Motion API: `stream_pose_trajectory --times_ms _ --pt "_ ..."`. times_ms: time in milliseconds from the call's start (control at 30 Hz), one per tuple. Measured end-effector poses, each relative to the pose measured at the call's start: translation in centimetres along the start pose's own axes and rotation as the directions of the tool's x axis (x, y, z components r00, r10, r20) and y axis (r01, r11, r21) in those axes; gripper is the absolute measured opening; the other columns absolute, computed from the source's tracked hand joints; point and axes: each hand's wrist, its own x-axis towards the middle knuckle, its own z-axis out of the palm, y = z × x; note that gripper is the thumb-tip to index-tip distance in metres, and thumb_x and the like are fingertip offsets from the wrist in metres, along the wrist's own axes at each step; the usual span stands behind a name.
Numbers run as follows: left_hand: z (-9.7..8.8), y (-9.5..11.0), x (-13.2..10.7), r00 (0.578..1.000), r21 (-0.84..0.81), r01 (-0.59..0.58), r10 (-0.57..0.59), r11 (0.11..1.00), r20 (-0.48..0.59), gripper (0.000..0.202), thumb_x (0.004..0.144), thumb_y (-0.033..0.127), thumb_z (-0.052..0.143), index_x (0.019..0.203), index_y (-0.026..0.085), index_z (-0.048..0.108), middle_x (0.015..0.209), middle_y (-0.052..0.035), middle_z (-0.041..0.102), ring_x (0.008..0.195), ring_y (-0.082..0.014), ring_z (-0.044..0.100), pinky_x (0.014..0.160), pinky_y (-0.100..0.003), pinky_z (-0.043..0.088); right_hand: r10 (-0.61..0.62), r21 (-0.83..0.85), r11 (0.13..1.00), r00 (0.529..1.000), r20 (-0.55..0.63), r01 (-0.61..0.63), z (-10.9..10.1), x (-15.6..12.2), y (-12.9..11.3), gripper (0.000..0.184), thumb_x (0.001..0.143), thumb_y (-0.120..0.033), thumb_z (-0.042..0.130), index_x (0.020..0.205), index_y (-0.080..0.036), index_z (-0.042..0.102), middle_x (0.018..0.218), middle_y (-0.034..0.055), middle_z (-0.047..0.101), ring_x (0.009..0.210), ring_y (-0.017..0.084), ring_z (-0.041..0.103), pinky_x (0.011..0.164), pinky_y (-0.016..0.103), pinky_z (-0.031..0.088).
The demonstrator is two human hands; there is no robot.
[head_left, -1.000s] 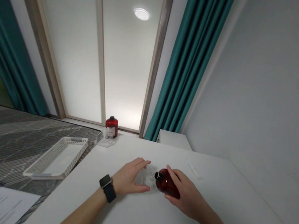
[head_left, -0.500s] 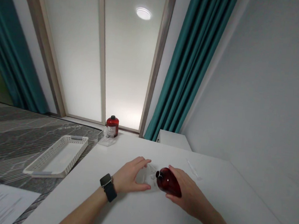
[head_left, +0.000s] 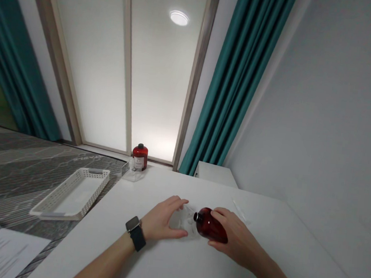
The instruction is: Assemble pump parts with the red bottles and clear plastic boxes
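A glossy dark red bottle (head_left: pixel 209 227) is clasped in the right hand (head_left: pixel 235 239), tilted, its open black neck aimed left
By the left hand (head_left: pixel 162 220), thumb and fingers spread, a clear vessel (head_left: pixel 186 222) is framed; whether it is pinched, or filled, cannot be told; left beyond the grip a capped red bottle (head_left: pixel 140 156) is set by a clear box (head_left: pixel 133 176), with a white basket (head_left: pixel 90 205) farther left; a slim clear item (head_left: pixel 239 209) is laid behind the right hand
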Motion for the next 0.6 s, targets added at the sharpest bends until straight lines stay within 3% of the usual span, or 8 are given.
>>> stream_pose_trajectory --times_ms 333,600 --pt "1.1 -0.6 0.1 1.000 -0.079 -0.005 0.004 0.997 -0.008 0.062 0.074 0.037 0.078 0.126 0.018 0.051 0.105 -0.0072 0.059 0.093 -0.0236 0.058 0.085 -0.038 0.050 -0.021 -0.008 1.000 1.000 -0.008 0.021 -0.8 -0.1 0.4 0.070 0.071 -0.023 0.078 0.136 -0.030 0.053 0.131 0.0102 0.063 0.113 0.032 0.062 0.096 0.050 0.050" --pt "1.5 -0.9 0.1 1.000 -0.090 0.018 -0.017 0.996 0.014 0.064 0.072 0.038 0.081 0.125 0.018 0.051 0.105 -0.0061 0.059 0.092 -0.0225 0.058 0.085 -0.036 0.049 -0.069 -0.087 0.994 0.996 0.053 0.073 -1.7 0.1 0.2 0.074 0.072 -0.021 0.078 0.139 -0.026 0.048 0.133 0.0138 0.061 0.115 0.032 0.061 0.096 0.049 0.051"
